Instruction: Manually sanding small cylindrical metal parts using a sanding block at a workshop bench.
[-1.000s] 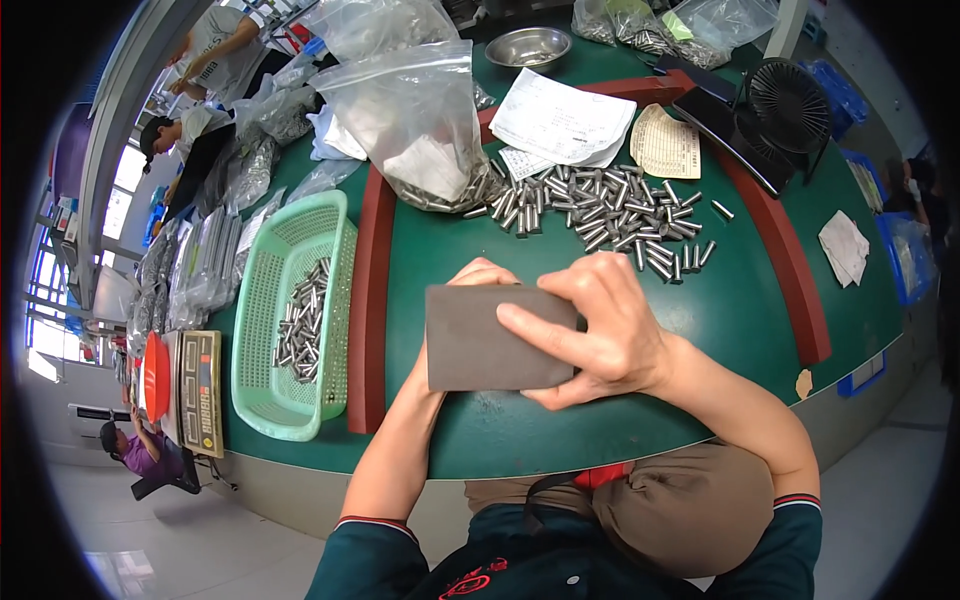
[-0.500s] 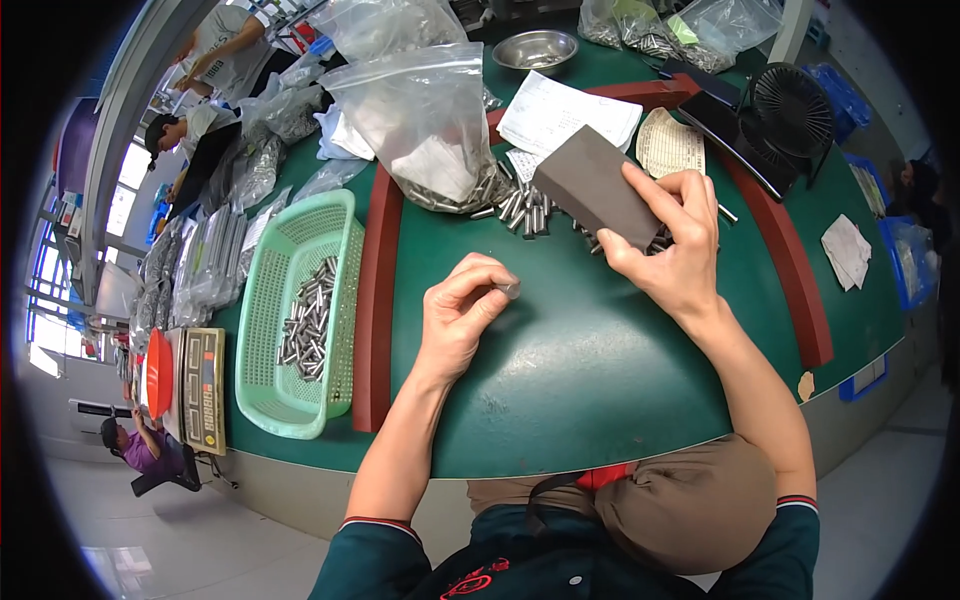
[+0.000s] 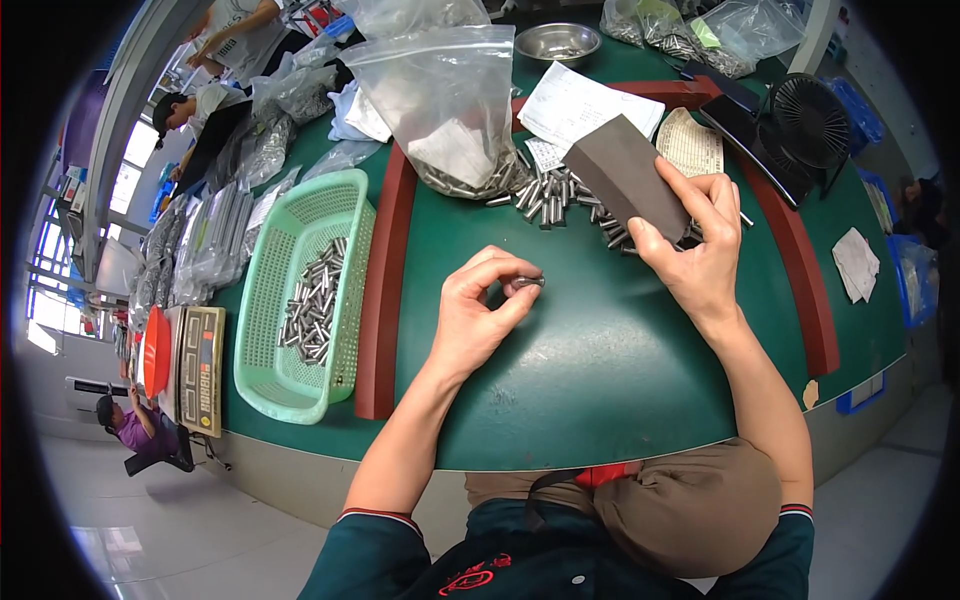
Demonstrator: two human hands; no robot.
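My left hand [image 3: 480, 315] rests on the green table [image 3: 560, 370] and pinches a small metal cylinder [image 3: 529, 282] between thumb and fingertips. My right hand [image 3: 695, 250] holds a flat dark grey block [image 3: 628, 175] tilted over a loose pile of metal cylinders [image 3: 560, 192]. The pile lies just beyond both hands, partly hidden by the block.
A light green basket [image 3: 345, 230] with several metal cylinders stands left of a red divider strip [image 3: 385, 260]. A clear plastic bag [image 3: 440, 100] of cylinders, papers [image 3: 585, 100], a steel bowl [image 3: 557, 42] and a black fan [image 3: 810, 120] lie at the back. Other people work at far left.
My right hand lifted the grey block off the table and carried it back right over the pile. My left hand came free and now pinches one cylinder.
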